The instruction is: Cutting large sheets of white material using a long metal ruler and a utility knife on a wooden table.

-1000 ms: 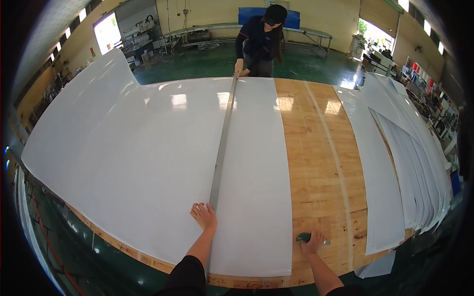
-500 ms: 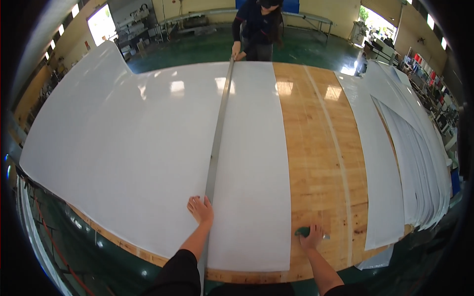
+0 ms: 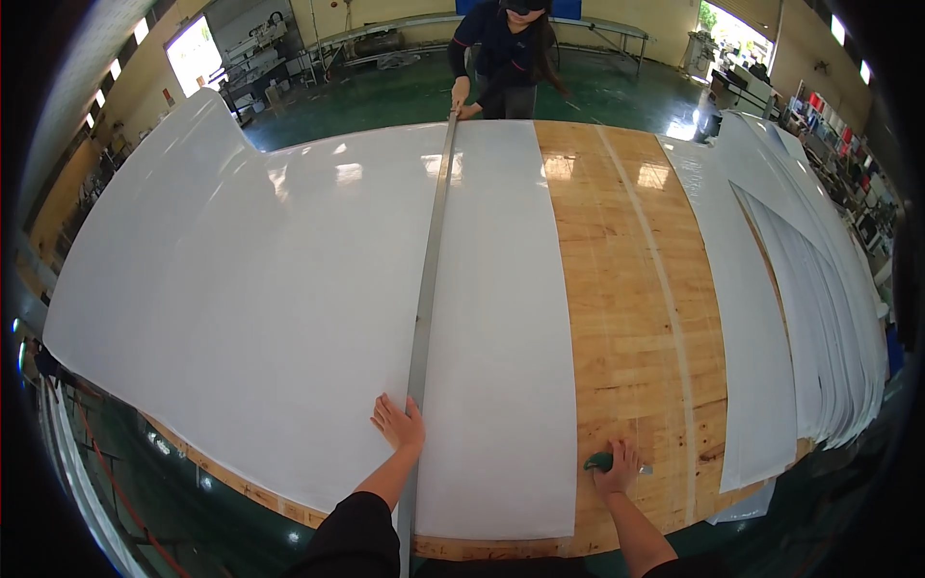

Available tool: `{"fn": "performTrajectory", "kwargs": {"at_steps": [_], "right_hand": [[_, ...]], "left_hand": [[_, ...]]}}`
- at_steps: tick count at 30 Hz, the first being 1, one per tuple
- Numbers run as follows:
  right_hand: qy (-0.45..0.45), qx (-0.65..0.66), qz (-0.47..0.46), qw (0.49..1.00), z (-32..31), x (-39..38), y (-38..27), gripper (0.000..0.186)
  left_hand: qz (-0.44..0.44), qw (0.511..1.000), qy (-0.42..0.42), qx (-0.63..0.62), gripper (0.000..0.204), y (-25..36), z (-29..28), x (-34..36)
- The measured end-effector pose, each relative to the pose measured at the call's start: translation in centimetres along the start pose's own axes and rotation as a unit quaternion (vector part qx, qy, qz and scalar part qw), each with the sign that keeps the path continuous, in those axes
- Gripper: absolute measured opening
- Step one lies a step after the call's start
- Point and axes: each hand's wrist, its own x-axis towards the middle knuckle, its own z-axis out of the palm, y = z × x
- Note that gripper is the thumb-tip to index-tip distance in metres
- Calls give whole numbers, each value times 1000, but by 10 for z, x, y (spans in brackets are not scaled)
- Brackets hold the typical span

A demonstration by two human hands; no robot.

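Note:
My left hand (image 3: 398,420) rests with spread fingers on the large white sheet (image 3: 222,318), against a long metal straightedge (image 3: 433,250) that runs away from me across it. My right hand (image 3: 620,469) grips a green-handled tool (image 3: 597,462) on the bare wooden tabletop (image 3: 636,289), right of the sheet's edge; a small metal end pokes out beside my fingers. At the far edge, a co-worker's hands (image 3: 462,102) hold the other end of the straightedge.
A co-worker (image 3: 501,53) in dark clothing stands across the table. A stack of white sheets (image 3: 829,337) covers the table's right part. Metal lengths (image 3: 67,443) lie low at the left. A long bench (image 3: 597,43) and machinery (image 3: 260,63) stand behind on the green floor (image 3: 617,91).
The view tipped so the scene sits higher in the frame than a second ago. Both my hands and the straightedge keep nearly the same places on the table, with only slight shifts of my fingers.

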Motion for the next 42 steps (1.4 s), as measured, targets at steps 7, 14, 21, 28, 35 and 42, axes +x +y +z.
{"fn": "performTrajectory", "kwargs": {"at_steps": [7, 14, 21, 28, 35, 42], "right_hand": [[-38, 1, 30, 999, -4, 0, -2, 59], [-16, -8, 7, 1000, 5, -6, 5, 62], [25, -6, -12, 1000, -1, 2, -3, 57], [-37, 14, 30, 999, -15, 32, -48, 40], [-266, 264, 31, 926, -42, 150, -171, 21], [-414, 131, -112, 894, -49, 211, -231, 17]], "left_hand": [[1, 998, -63, -7, 65, 4, -4, 4], [-5, 995, -104, 9, 62, -2, 0, 7], [-14, 993, -115, 3, 62, 5, -10, 4], [-4, 992, -122, -4, 61, -3, -5, 3], [4, 993, -115, -5, 60, 3, -8, 6], [26, 996, -81, -34, 61, -2, -9, 1]]}}
